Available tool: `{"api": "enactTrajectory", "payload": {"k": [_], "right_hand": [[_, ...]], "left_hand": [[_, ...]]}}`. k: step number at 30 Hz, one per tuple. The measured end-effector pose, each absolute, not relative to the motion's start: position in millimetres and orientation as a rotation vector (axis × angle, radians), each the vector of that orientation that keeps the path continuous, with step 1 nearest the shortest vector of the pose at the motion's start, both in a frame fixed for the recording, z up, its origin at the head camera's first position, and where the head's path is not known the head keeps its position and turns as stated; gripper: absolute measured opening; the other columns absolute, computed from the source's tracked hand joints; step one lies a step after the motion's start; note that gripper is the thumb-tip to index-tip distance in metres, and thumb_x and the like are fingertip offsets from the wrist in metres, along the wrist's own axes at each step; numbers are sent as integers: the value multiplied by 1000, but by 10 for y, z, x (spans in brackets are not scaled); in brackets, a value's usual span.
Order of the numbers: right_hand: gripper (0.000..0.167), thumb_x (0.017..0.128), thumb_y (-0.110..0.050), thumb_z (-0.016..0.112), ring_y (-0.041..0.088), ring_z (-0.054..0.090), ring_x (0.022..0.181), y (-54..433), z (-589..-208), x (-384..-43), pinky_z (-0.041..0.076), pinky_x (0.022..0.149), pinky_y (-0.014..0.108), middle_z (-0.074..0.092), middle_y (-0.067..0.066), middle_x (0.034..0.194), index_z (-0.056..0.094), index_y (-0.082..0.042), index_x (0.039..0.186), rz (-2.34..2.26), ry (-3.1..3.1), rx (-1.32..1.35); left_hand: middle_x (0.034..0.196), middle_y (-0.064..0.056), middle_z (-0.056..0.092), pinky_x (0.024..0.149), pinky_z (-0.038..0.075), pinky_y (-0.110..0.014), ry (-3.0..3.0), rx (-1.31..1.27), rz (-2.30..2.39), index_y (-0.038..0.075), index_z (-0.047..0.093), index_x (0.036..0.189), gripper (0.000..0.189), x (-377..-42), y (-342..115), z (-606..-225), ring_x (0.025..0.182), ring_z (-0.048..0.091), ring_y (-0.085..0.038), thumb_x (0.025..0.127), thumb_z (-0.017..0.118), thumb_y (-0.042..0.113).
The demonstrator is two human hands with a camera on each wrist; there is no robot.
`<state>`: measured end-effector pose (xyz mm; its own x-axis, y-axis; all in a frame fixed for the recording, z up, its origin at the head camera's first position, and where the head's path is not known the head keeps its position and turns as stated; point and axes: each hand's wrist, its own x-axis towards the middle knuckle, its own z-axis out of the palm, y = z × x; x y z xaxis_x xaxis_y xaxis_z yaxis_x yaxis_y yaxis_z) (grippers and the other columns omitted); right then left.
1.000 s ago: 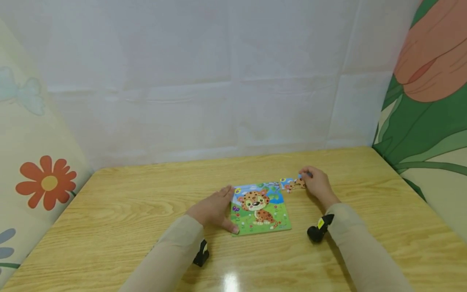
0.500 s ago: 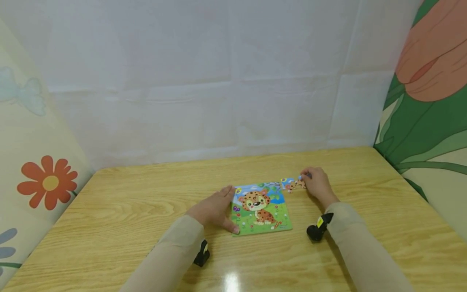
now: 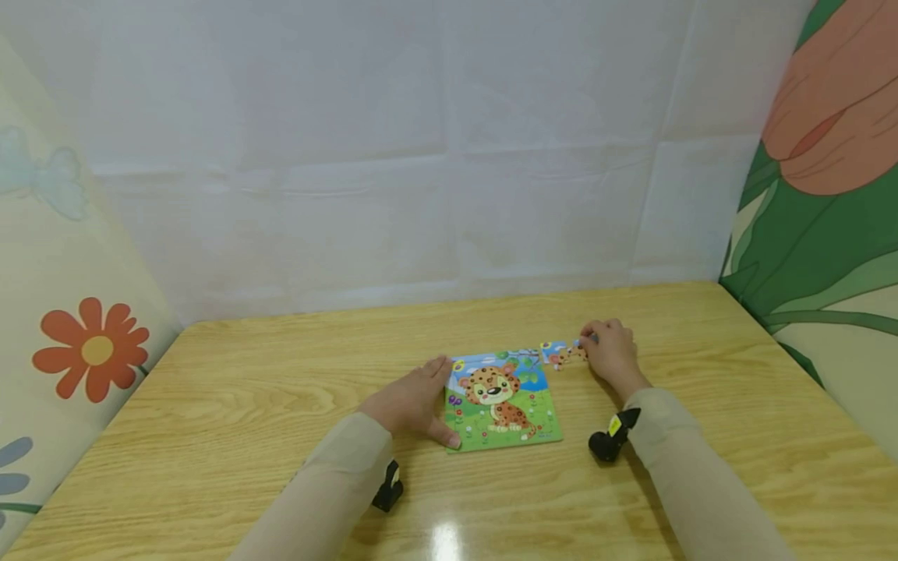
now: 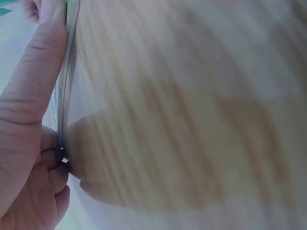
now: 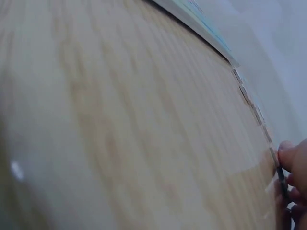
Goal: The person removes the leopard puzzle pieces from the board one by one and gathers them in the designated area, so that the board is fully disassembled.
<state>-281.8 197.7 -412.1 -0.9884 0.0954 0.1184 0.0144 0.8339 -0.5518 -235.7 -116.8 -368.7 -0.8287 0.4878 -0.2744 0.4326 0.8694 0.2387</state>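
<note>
Barely anything's moved since the earlier frame, just the fingers of the right hand [image 3: 613,352] shifting a touch; looks like they're pinched on the end of the little row of puzzle pieces [image 3: 554,352]. So I'd say no real progress: that row still lies by the far right corner of the leopard board [image 3: 503,405]. The left hand [image 3: 410,396] hasn't budged, fingers and thumb gripping the board's left side, flat on the bench [image 3: 281,374].

A plain beige fabric left sleeve [image 3: 326,483] shows at lower centre of the head view, a matching right sleeve [image 3: 701,475] at lower right. Beside the first sits a black device [image 3: 387,492]; beside the second, a round-ended black device [image 3: 605,445] with a yellow label [image 3: 615,426].
</note>
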Motion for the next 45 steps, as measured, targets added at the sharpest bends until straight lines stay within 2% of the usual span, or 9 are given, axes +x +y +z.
{"api": "enactTrajectory", "payload": {"k": [5, 10, 16, 20, 25, 30, 35, 40, 45], "right_hand": [[28, 98, -20, 44, 44, 40, 109, 1986, -4120, -2810, 35, 87, 56, 46, 25, 116, 58, -1, 111, 889, -2851, -84], [34, 98, -18, 41, 43, 47, 109, 2004, -4101, -2812, 41, 91, 53, 53, 28, 114, 58, 6, 114, 992, -2791, -98], [38, 98, -19, 39, 43, 46, 115, 1980, -4039, -2791, 40, 98, 51, 51, 30, 122, 53, 8, 121, 1189, -2707, -184], [38, 97, -20, 41, 42, 47, 113, 1925, -4010, -2776, 39, 98, 50, 52, 29, 119, 55, 10, 116, 1266, -2615, -194], [33, 98, -20, 43, 38, 50, 103, 1837, -4000, -2769, 42, 92, 48, 55, 26, 108, 57, 8, 110, 1312, -2558, -144], [31, 99, -23, 43, 32, 51, 97, 1741, -4000, -2753, 44, 88, 44, 57, 20, 102, 57, 4, 107, 1389, -2556, -54], [32, 99, -23, 44, 28, 57, 98, 1641, -3994, -2719, 49, 85, 40, 60, 18, 110, 57, 0, 118, 1410, -2619, 127], [34, 98, -19, 46, 26, 61, 87, 1579, -3992, -2687, 53, 76, 37, 61, 18, 113, 55, 0, 124, 1385, -2680, 318], [34, 96, -19, 50, 28, 58, 101, 1544, -4012, -2662, 50, 88, 42, 61, 16, 117, 55, -1, 125, 1314, -2728, 452]], "left_hand": [[155, -15, 10, 116, 17, -41, 2722, 696, 229, 0, 13, 147, 123, -2358, -1171, -3688, 142, 12, -30, 59, 77, 56], [155, -14, 9, 116, 15, -40, 2719, 695, 233, 1, 12, 148, 124, -2355, -1172, -3698, 142, 12, -29, 58, 77, 57], [154, -15, 10, 116, 16, -41, 2718, 698, 242, 0, 12, 147, 124, -2351, -1173, -3699, 142, 12, -30, 58, 77, 56], [154, -15, 10, 116, 17, -41, 2719, 699, 242, 0, 13, 147, 123, -2349, -1178, -3699, 141, 13, -30, 59, 77, 56], [155, -14, 9, 116, 17, -42, 2715, 698, 235, 0, 13, 147, 123, -2355, -1179, -3706, 142, 12, -30, 59, 77, 56], [155, -15, 9, 116, 17, -42, 2718, 707, 226, 0, 12, 147, 123, -2362, -1178, -3711, 142, 12, -30, 59, 77, 58], [154, -15, 11, 116, 17, -42, 2723, 708, 234, -1, 14, 147, 123, -2371, -1178, -3712, 141, 13, -31, 59, 77, 57], [155, -15, 11, 115, 17, -42, 2719, 697, 241, 0, 14, 147, 122, -2371, -1172, -3705, 141, 14, -30, 59, 78, 56], [155, -15, 11, 116, 17, -41, 2717, 688, 237, 0, 13, 147, 123, -2366, -1167, -3700, 141, 13, -30, 58, 77, 57]]}}
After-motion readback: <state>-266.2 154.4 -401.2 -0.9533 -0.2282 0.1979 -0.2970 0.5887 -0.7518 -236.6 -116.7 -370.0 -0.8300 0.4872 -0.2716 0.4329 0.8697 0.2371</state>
